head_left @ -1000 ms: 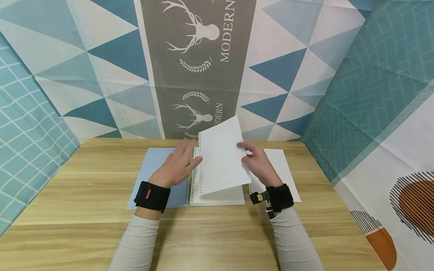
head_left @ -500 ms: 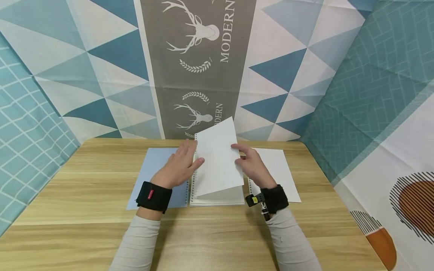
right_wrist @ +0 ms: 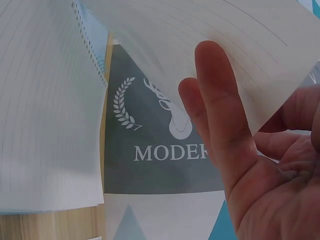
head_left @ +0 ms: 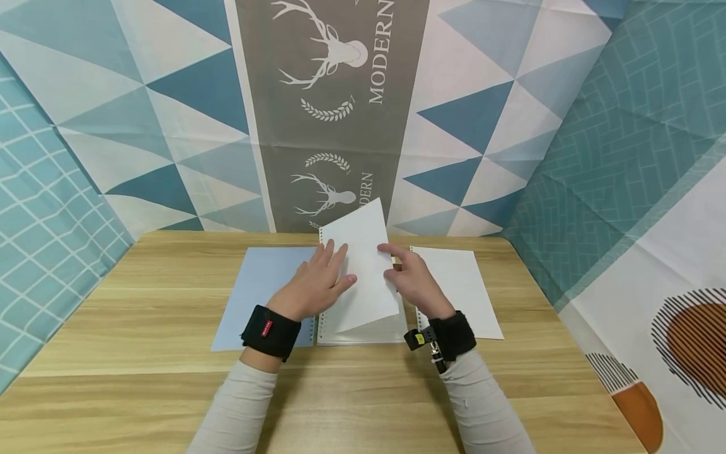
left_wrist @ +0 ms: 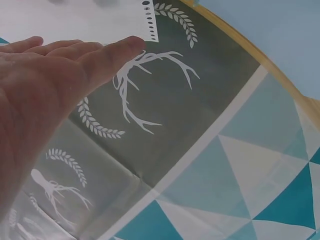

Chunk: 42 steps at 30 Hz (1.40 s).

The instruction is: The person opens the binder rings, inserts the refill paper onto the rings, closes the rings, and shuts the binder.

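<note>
A white loose-leaf sheet (head_left: 363, 265) with punched holes along its left edge is tilted up over a stack of white paper (head_left: 382, 331). My right hand (head_left: 420, 280) pinches that sheet by its right edge; in the right wrist view two fingers (right_wrist: 220, 95) lie against its lined underside. My left hand (head_left: 311, 284) lies with straight, spread fingers against the sheet's left part, near the holes. A light blue punched cover (head_left: 258, 277) lies left of the stack, partly under the left hand. To the right lies another white punched sheet or pile (head_left: 459, 284).
The wooden table (head_left: 351, 397) ends at a patterned cloth backdrop (head_left: 334, 132) just behind the papers. More cloth hangs on the left (head_left: 51, 189) and right (head_left: 612, 157). Bare wood shows in front of and beside the papers.
The sheet has shifted left and slightly down with my right hand. My left hand has moved right, from the stack's left edge onto the sheet.
</note>
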Each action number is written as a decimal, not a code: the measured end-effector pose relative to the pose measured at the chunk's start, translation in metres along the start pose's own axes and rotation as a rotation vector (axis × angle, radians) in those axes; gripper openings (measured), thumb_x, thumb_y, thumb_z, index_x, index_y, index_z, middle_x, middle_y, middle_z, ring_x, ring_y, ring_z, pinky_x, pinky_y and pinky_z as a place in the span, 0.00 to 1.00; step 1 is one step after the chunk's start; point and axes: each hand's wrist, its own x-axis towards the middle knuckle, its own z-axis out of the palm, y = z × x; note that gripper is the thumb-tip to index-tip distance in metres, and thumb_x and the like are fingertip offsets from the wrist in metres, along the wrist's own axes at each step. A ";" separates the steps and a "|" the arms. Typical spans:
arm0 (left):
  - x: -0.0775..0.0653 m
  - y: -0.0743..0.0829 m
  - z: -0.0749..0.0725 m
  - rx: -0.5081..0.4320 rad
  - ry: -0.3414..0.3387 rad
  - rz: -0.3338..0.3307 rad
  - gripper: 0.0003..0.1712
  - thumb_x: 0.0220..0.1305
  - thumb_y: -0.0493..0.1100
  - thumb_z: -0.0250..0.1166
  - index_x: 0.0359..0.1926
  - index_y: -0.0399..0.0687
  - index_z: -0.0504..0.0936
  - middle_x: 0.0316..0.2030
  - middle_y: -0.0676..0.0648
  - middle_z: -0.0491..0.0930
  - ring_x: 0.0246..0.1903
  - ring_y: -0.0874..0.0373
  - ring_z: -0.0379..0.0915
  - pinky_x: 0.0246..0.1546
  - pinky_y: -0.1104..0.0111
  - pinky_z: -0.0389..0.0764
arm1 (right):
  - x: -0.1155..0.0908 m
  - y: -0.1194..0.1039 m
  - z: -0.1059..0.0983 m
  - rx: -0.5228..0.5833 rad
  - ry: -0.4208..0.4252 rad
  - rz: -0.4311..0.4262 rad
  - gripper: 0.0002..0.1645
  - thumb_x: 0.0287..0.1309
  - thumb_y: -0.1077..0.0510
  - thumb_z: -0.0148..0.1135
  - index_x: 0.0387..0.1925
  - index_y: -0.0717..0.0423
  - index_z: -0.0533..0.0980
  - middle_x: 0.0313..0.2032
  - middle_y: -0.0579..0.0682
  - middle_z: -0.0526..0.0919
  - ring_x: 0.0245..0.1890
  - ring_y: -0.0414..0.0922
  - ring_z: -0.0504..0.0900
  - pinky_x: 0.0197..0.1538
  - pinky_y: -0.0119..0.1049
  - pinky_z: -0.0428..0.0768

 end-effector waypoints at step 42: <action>0.006 0.005 0.032 0.003 -0.058 0.028 0.43 0.78 0.65 0.43 0.82 0.48 0.44 0.81 0.35 0.40 0.81 0.37 0.39 0.72 0.35 0.58 | 0.007 0.010 0.000 -0.089 -0.028 -0.001 0.32 0.67 0.68 0.51 0.72 0.51 0.69 0.73 0.54 0.69 0.63 0.57 0.79 0.59 0.50 0.81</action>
